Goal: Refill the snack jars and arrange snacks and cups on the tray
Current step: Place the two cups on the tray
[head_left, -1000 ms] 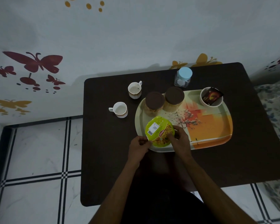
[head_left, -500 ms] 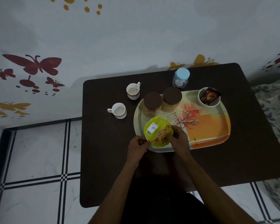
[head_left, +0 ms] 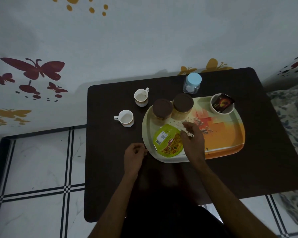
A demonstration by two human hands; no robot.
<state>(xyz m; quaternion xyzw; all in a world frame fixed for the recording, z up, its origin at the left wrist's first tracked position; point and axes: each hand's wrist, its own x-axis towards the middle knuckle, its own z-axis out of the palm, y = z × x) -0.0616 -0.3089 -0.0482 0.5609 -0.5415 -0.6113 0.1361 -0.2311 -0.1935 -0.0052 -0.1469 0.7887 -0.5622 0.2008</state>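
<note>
A green round snack packet (head_left: 168, 143) lies flat on the front left of the orange and cream tray (head_left: 230, 148). My right hand (head_left: 193, 143) hovers at the packet's right edge, fingers loosely curved, gripping nothing that I can see. My left hand (head_left: 135, 152) is off the packet, loosely curled beside the tray's left rim. Two snack jars with brown lids (head_left: 162, 107) (head_left: 183, 103) stand at the tray's back left. A white bowl (head_left: 213, 109) with a dark sachet (head_left: 222, 103) sits at its back right. Two white cups (head_left: 141, 97) (head_left: 126, 117) stand on the table left of the tray.
A clear jar with a blue lid (head_left: 193, 82) stands behind the tray near the wall. The dark table (head_left: 110, 177) ends at a tiled floor on the left. A patterned fabric (head_left: 292, 117) lies to the right of the table.
The packet, held up by both hands before, now lies flat on the tray. My left hand has let go and drawn back left; my right hand has opened over the packet's right edge.
</note>
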